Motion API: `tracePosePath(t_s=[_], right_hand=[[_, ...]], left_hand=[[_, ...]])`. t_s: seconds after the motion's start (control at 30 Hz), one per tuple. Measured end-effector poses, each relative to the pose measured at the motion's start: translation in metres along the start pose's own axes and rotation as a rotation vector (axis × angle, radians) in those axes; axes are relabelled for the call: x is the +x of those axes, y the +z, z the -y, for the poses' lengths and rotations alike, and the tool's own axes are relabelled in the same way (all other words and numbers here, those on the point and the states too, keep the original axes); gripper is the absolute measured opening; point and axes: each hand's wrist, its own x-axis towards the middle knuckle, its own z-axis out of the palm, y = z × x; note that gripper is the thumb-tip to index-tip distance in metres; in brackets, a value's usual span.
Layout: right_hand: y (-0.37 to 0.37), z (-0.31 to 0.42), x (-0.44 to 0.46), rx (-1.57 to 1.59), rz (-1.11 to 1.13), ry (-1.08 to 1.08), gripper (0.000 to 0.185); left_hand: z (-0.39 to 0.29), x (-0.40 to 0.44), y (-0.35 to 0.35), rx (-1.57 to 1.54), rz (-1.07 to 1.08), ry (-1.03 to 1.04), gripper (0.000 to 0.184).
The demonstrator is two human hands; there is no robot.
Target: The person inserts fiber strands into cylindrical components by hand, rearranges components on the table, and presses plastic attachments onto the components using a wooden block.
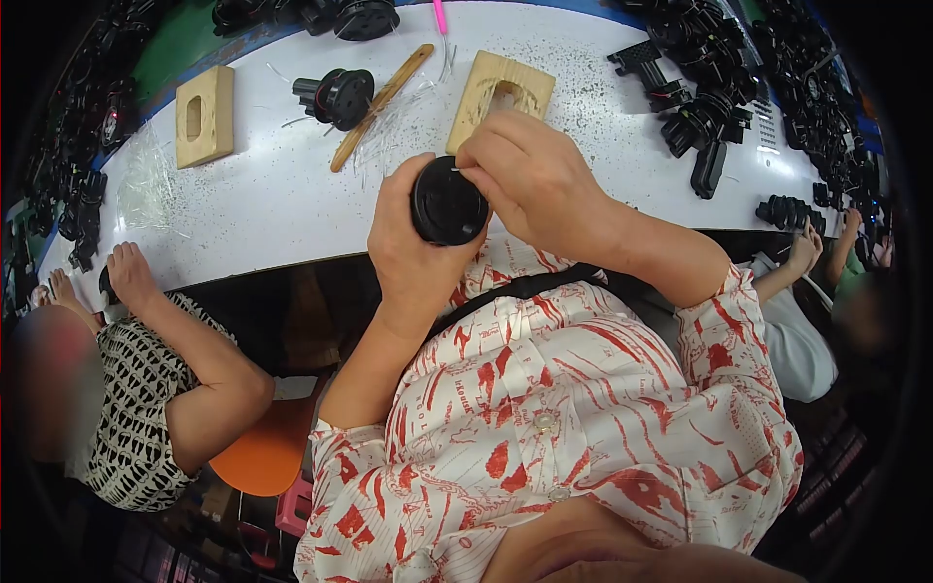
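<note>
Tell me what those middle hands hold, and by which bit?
The left hand holds a black round part by its side; whether the right hand pinches anything is unclear.

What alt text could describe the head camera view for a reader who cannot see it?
A person's left hand holds a round black part while the right hand pinches at its rim. Two slotted wooden blocks, a wooden stick and more black parts lie on a white table beyond; co-workers are on both sides.
</note>
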Motion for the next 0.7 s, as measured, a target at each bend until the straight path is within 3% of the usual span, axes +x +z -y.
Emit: tracePosePath(t_s=[0.13,0.27,0.37,0.7], right_hand=[[-0.006,-0.001,-0.003,-0.099,0.051,-0.041,0.018],[-0.01,0.001,-0.003,-0.19,0.106,-0.122,0.022],[-0.008,0.001,-0.006,-0.162,0.183,-0.11,0.024],[0.006,0.003,-0.013,-0.041,0.094,-0.032,0.02]], left_hand=[[-0.005,0.003,-0.002,-0.107,0.089,-0.194,0.073],[-0.007,0.0,-0.005,-0.035,0.165,-0.237,0.073],[-0.004,-0.003,-0.004,-0.064,0.179,-0.203,0.073],[-0.004,-0.01,0.001,-0.002,0.149,-0.106,0.076]])
